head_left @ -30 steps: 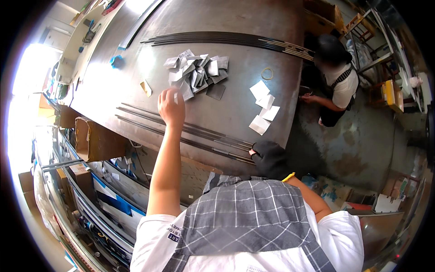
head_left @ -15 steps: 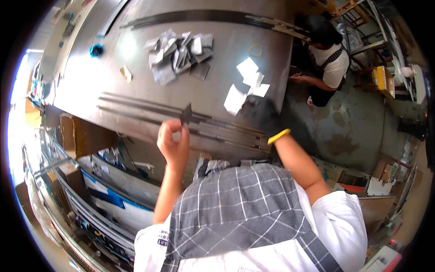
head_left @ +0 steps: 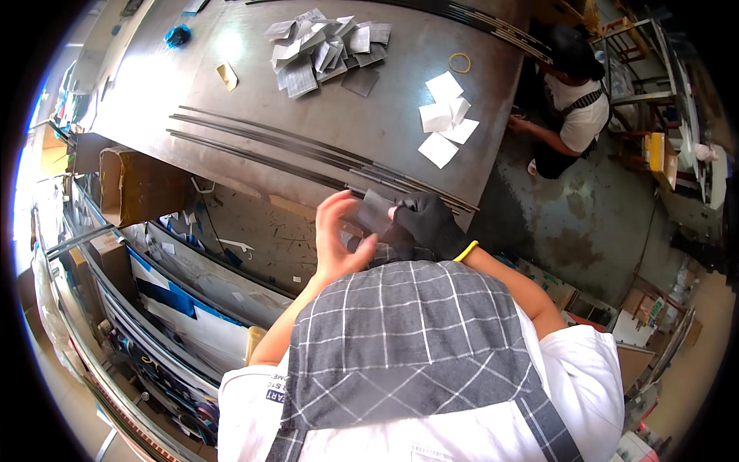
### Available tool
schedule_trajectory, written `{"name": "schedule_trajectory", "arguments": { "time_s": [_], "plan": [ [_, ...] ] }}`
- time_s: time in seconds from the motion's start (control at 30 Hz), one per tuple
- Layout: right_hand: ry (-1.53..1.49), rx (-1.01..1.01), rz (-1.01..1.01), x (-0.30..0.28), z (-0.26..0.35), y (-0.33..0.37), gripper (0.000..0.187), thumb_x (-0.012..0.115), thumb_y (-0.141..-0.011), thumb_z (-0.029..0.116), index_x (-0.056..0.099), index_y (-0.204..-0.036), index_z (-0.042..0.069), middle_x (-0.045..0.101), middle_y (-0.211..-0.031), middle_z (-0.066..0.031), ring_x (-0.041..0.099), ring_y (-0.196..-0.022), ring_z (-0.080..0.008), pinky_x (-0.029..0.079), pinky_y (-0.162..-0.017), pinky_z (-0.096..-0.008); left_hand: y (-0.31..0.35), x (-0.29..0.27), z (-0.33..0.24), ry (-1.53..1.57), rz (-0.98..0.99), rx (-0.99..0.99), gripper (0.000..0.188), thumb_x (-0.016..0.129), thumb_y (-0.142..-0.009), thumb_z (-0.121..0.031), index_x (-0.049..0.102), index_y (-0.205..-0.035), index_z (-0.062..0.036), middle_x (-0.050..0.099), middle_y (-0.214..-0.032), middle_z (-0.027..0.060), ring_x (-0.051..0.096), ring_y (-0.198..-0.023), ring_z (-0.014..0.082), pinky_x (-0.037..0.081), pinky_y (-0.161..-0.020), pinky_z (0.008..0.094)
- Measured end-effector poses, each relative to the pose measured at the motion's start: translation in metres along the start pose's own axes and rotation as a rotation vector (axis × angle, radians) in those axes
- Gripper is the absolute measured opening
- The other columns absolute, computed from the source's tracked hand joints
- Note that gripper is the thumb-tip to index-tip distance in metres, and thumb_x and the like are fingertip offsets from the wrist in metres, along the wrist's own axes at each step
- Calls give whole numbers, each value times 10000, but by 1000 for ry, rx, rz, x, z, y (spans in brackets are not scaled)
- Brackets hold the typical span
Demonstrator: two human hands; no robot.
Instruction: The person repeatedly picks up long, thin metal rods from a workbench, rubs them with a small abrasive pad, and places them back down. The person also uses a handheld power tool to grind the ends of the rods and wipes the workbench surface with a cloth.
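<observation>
In front of my apron, my right hand (head_left: 431,223), in a black glove with a yellow cuff, pinches a small dark grey square sheet (head_left: 375,212). Bare, with its fingers curved and spread apart, my left hand (head_left: 337,240) is at the sheet's left side; whether it touches the sheet I cannot tell. Just beyond both hands, several thin dark metal strips (head_left: 269,148) lie along the table's near edge. Several white square pieces (head_left: 437,117) overlap on the table at the right, a pale side facing up.
A heap of grey squares (head_left: 323,50) lies on the metal table (head_left: 192,85). Around it are a yellow ring (head_left: 459,62), a yellowish scrap (head_left: 227,76) and a blue roll (head_left: 177,35). Another person (head_left: 573,100) is beyond the table's right edge. A cardboard box (head_left: 138,189) stands at left.
My left hand has come back from the strips toward my apron, and its pinch has opened. My right hand has drawn back from the white pieces and now holds the dark grey sheet.
</observation>
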State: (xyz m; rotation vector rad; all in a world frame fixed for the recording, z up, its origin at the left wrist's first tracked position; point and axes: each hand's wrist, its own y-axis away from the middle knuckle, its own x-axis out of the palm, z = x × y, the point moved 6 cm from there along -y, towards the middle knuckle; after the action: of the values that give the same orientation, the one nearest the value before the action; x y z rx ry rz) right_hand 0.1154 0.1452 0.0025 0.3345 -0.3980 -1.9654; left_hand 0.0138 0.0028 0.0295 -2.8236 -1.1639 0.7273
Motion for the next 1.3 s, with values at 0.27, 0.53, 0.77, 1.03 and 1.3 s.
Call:
{"name": "schedule_trajectory", "arguments": {
  "time_s": [0.27,0.53,0.77,1.03,1.3],
  "plan": [
    [627,-205,-60,-6,-4,23,251,695,-792,256,642,-853,19,654,-842,-147,647,-809,-286,494,-698,-413,41,13,67,887,29,-845,125,693,-881,-143,601,-940,-84,669,-897,0,630,-779,89,523,-663,256],
    [1320,-263,-137,-15,-19,33,245,684,-735,273,621,-877,84,627,-874,-123,621,-834,-317,502,-694,-443,45,10,84,1106,-19,-880,138,625,-926,-144,581,-1036,-73,680,-933,58,680,-796,166,556,-656,302],
    [708,-133,1,-25,4,40,211,676,-730,187,591,-850,35,610,-811,-163,611,-752,-311,480,-666,-395,35,15,75,1162,-19,-824,137,644,-918,-161,600,-1020,-81,679,-948,35,666,-829,141,552,-678,292],
    [515,-87,70,-19,-1,39,264,688,-733,200,598,-885,4,622,-809,-195,627,-773,-355,488,-688,-398,29,23,58,1081,-104,-835,140,699,-890,-170,592,-913,-83,659,-880,25,611,-788,122,498,-715,307],
    [482,-77,63,-17,-5,41,248,675,-738,182,605,-886,-4,627,-826,-189,625,-791,-346,490,-694,-396,27,22,63,1030,-98,-856,145,692,-896,-176,578,-902,-87,662,-882,35,624,-788,134,505,-702,317]
  ]
}}
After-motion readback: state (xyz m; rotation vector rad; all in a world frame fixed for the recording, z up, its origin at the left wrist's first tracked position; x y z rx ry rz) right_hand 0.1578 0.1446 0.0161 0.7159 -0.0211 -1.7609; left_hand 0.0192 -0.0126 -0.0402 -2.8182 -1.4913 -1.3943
